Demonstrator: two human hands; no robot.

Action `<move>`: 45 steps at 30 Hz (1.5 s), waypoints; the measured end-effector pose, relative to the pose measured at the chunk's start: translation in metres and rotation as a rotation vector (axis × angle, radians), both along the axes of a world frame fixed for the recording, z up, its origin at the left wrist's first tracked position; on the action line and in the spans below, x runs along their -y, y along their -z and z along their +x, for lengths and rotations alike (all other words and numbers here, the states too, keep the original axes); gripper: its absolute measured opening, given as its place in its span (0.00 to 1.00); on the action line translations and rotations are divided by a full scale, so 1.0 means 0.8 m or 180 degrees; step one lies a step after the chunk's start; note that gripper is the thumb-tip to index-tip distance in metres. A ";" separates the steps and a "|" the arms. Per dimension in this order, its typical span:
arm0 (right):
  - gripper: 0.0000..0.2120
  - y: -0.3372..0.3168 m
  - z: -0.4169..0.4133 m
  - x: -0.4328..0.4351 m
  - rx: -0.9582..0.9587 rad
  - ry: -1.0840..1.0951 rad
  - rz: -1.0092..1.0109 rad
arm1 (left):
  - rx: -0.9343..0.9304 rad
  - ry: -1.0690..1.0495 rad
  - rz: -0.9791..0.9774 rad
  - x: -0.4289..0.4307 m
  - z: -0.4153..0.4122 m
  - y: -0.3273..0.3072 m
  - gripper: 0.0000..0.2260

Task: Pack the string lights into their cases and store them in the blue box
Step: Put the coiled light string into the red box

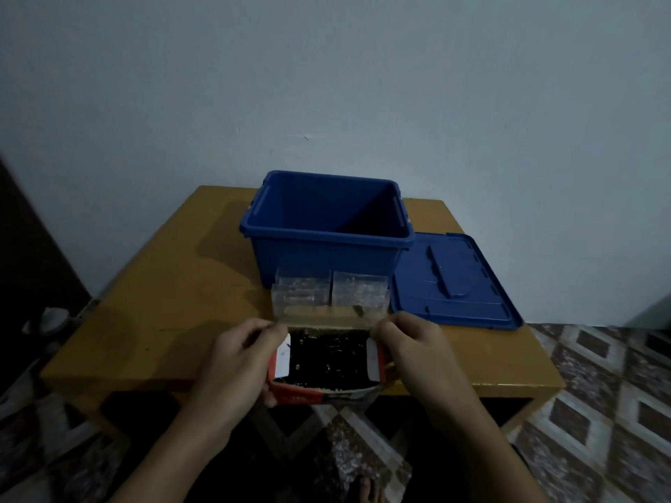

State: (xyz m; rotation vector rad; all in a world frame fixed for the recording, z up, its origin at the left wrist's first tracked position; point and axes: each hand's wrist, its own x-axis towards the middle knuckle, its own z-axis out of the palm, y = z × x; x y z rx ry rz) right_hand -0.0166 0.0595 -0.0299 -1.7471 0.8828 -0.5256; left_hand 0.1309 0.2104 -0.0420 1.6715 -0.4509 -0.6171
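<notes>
Dark string lights (326, 357) fill the open red cardboard case (319, 395) at the near edge of the yellow wooden table (145, 321). Our left hand (236, 361) and right hand (410, 346) each pinch a corner of its brown flap (323, 321).

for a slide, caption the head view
Left hand and right hand hold open a red carton of string lights by the open blue box.

Storage box (326, 263) on table (145, 303), lid (454, 281) right of it, cases (301, 292) before it, carton (319, 395) before the cases

Blue box (326, 254), blue lid (454, 281), ochre table (152, 314), diamond-patterned floor (595, 393).
</notes>
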 end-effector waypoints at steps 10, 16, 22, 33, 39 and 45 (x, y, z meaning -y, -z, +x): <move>0.07 0.002 0.001 -0.002 0.0563 0.0061 -0.0043 | 0.0224 -0.0080 -0.0351 0.011 -0.002 -0.002 0.08; 0.13 0.003 0.008 0.002 0.0884 0.0059 0.0174 | -0.0244 -0.0055 -0.0895 0.022 0.005 -0.009 0.12; 0.15 0.012 -0.009 0.002 0.1007 -0.0337 0.0573 | 0.0004 0.0457 -0.0925 0.005 0.003 0.000 0.13; 0.06 0.023 -0.011 0.003 0.1148 -0.0376 0.0242 | 0.0508 0.0542 -0.0977 0.004 0.014 0.012 0.14; 0.02 0.027 -0.007 0.003 0.1057 -0.0225 0.0307 | 0.0297 0.0459 -0.0978 0.005 0.013 0.015 0.13; 0.08 0.023 0.005 0.005 0.0917 -0.0196 0.0309 | 0.0427 0.0194 -0.0673 0.016 0.014 0.014 0.13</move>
